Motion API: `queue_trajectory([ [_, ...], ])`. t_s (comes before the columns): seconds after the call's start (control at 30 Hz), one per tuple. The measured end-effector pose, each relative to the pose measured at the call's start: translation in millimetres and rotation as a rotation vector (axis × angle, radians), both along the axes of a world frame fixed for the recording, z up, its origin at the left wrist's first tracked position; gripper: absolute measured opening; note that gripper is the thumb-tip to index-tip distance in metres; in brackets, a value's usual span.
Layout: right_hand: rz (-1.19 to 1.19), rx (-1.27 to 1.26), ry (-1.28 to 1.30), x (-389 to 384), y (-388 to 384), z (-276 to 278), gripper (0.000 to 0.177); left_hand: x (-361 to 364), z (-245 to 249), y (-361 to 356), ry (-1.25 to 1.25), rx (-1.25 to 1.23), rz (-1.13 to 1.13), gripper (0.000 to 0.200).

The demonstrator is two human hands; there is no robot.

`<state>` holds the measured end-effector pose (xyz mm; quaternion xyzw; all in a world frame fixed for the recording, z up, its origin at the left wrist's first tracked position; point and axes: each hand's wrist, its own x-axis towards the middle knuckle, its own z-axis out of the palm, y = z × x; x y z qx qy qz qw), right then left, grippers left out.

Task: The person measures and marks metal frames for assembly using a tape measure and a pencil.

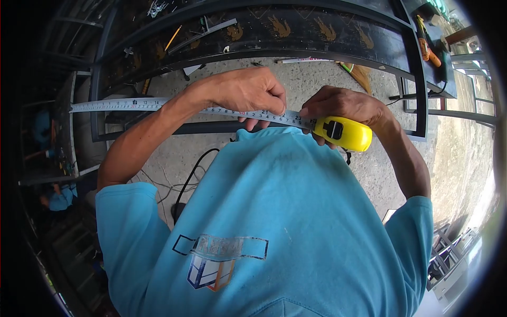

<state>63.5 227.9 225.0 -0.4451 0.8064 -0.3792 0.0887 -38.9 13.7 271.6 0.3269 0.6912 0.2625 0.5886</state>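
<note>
A yellow tape measure point(355, 136) is at my right hand point(346, 105), its blade point(132, 104) drawn out in a long line to the left. My right hand is closed around the blade where it leaves the case, thumb on top and fingertips showing underneath. Farther along, my left hand point(256, 95) grips the blade, with fingertips visible below its lower edge. Beyond my left forearm the blade runs on to its far end near a frame at the left. Numbers around 21 to 23 show between my two hands.
Dark metal frame bars point(420, 79) surround a black bench point(306, 37) with gold prints. On it lie a pencil point(173, 38) and a metal square point(211, 30). Orange-handled pliers point(430, 52) rest at right. A black cable point(193, 171) crosses the floor. Another person point(62, 198) is at far left.
</note>
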Motion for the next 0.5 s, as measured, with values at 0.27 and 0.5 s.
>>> queue_trajectory([
  [0.27,0.071,0.077,-0.036,-12,-8,5,0.056,2,0,-16,0.043,0.008,0.073,0.022],
  [0.5,0.095,0.014,-0.376,-23,-18,12,0.051,-2,7,-22,0.007,0.005,0.088,0.023],
])
